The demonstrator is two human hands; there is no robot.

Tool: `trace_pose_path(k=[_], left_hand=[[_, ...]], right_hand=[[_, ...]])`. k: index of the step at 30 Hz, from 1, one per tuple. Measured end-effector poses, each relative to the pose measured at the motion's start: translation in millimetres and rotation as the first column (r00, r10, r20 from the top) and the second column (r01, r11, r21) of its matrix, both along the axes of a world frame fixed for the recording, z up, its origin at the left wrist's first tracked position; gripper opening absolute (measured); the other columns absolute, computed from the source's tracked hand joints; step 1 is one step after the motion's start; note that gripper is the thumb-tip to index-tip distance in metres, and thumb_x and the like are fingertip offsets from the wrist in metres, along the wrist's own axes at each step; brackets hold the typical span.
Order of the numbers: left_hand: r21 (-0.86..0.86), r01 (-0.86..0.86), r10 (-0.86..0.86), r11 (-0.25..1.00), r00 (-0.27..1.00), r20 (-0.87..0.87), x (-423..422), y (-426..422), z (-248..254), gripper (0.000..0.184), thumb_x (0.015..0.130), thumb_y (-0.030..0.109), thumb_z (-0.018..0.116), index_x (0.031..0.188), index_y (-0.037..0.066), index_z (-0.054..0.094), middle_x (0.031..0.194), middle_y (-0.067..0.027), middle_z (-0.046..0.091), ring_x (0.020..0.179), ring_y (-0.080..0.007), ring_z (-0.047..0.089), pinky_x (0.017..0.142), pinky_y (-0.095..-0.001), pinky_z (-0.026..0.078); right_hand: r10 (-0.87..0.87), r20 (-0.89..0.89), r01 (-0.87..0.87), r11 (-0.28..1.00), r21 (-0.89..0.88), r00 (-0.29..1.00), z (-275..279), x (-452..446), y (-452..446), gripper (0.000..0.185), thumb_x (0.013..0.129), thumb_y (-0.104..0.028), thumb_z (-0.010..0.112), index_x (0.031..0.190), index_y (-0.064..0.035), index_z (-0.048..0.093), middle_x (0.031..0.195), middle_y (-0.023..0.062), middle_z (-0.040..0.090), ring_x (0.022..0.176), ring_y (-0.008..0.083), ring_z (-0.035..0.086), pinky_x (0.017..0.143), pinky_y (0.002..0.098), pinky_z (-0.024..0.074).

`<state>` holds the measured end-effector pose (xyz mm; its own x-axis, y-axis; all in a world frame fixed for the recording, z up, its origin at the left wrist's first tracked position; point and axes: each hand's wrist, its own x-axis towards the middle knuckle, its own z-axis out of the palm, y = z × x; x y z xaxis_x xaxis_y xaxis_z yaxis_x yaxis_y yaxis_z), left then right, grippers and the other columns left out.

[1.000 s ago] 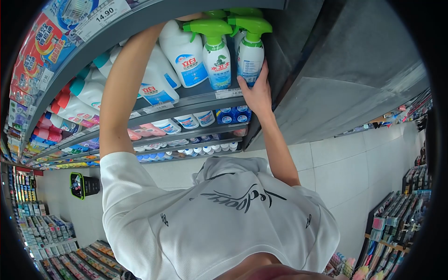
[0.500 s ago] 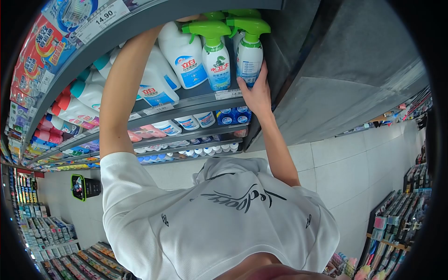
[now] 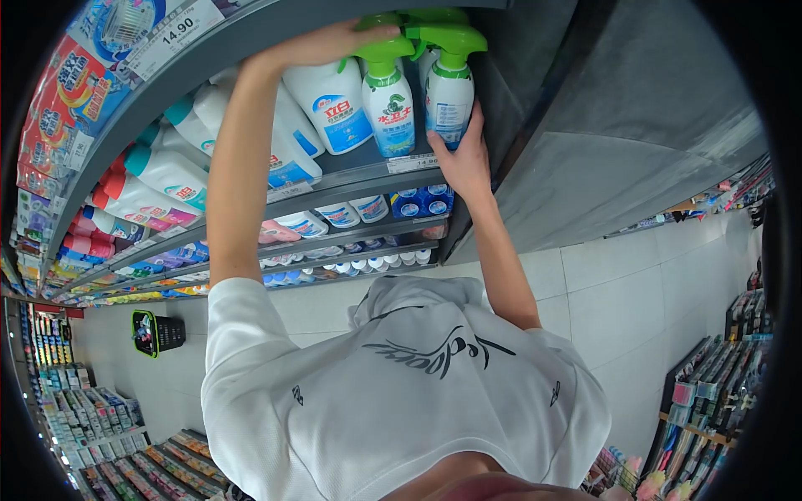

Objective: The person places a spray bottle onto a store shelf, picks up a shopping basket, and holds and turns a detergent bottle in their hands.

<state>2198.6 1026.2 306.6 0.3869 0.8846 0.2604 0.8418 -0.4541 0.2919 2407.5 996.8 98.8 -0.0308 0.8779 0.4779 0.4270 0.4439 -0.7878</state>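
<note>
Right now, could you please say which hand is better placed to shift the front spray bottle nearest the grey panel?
Probably the right hand: it holds that spray bottle low down, while the left hand is up at the top of the neighbouring bottle.

- left spray bottle (image 3: 389, 117) and right spray bottle (image 3: 450, 108) side by side on the shelf (image 3: 354, 173), right at its right end, more spray heads (image 3: 426, 15) tucked behind
- jugs (image 3: 338, 113) lined up left of those
- price tag (image 3: 416, 162) on the shelf edge below the left bottle
- big panel (image 3: 601, 184) right of everything
- basket (image 3: 171, 334) on the floor (image 3: 113, 371), way over left
</note>
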Motion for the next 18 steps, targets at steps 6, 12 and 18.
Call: trace_pose_path(k=[6,12,18], left_hand=[[0.284,0.168,-0.131,0.944,0.981,-0.143,17.8,-42.7,-1.3,0.055,0.073,0.019,0.071,0.120,0.001,0.049,0.103,-0.0234,0.058,0.097,-0.0377,0.055,0.084,-0.0412,0.045],[0.727,-0.108,0.155,0.678,0.988,0.002,39.3,-88.6,-61.0,0.049,0.072,0.028,0.077,0.110,0.005,0.057,0.094,-0.0127,0.062,0.088,-0.0286,0.060,0.074,-0.0359,0.049],[0.289,-0.501,0.435,0.816,0.861,0.264,48.8,-96.8,-145.5,0.057,0.067,0.033,0.080,0.106,0.001,0.053,0.090,-0.0114,0.065,0.077,-0.0284,0.065,0.062,-0.0384,0.050]], right_hand=[[0.013,0.004,-0.013,1.000,0.010,1.000,-0.8,-0.2,2.9,0.084,0.080,-0.025,0.068,0.141,0.0016,0.016,0.129,0.0321,0.043,0.116,0.0456,0.047,0.095,0.0444,0.0411],[0.021,-0.039,-0.022,0.999,-0.024,0.999,4.2,0.9,2.1,0.086,0.078,-0.025,0.071,0.140,0.0019,0.017,0.129,0.0316,0.043,0.115,0.0454,0.048,0.095,0.0440,0.0414],[0.008,-0.023,-0.008,1.000,0.005,1.000,4.5,-0.4,4.4,0.088,0.077,-0.026,0.072,0.140,0.0016,0.017,0.129,0.0319,0.043,0.115,0.0453,0.048,0.095,0.0442,0.0417]])
